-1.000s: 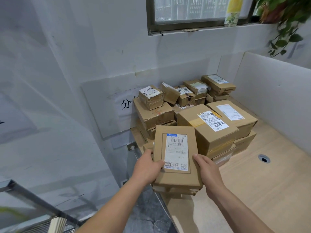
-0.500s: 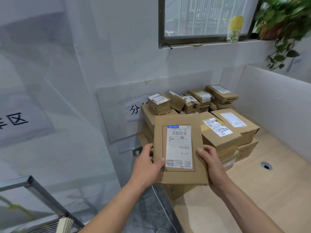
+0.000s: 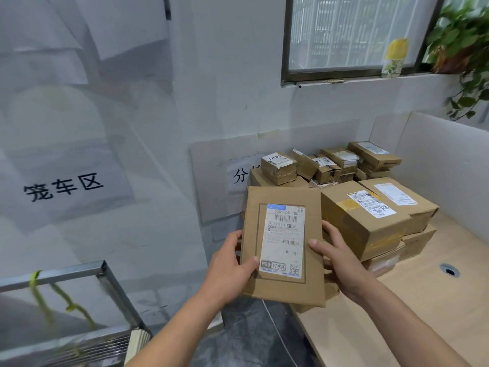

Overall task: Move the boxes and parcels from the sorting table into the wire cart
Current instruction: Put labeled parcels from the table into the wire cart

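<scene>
Desk (image 3: pixel 412 308), pale wood w/ a white back panel, runs along the right side and is the landmark for everything else. Wire cart (image 3: pixel 79 271) stands well left of desk, only its metal top rail and corner post in view, w/ green ties knotted on the rail. Window (image 3: pixel 352 33) sits in the wall above desk's far end; plant (image 3: pixel 460 49) hangs at its right. Wall sign (image 3: pixel 63 186) w/ black characters is on the wall left of desk, above the cart.

Pile of boxes (image 3: pixel 344 181) fills desk's far left corner, approx three layers, smaller ones at the back. Biggest in the pile, labelled box (image 3: pixel 362 221), lies at the front of the heap, yellow tape on its top, w/ another box touching its right side.

Flat box (image 3: pixel 283 245) is lifted off desk, held in the air over desk's left edge, between pile and cart, label facing up, tilted a bit toward the person. Label is white w/ blue header, barcodes and a QR code.

Left hand (image 3: pixel 230 271) grips flat box's left edge: thumb on top, fingers under, hidden. Right hand (image 3: pixel 338 263) grips the right edge the same way, thumb across the top by the label. Both grips are closed round the box.

Cable hole (image 3: pixel 449 270) is in desk's top, right of the pile.
</scene>
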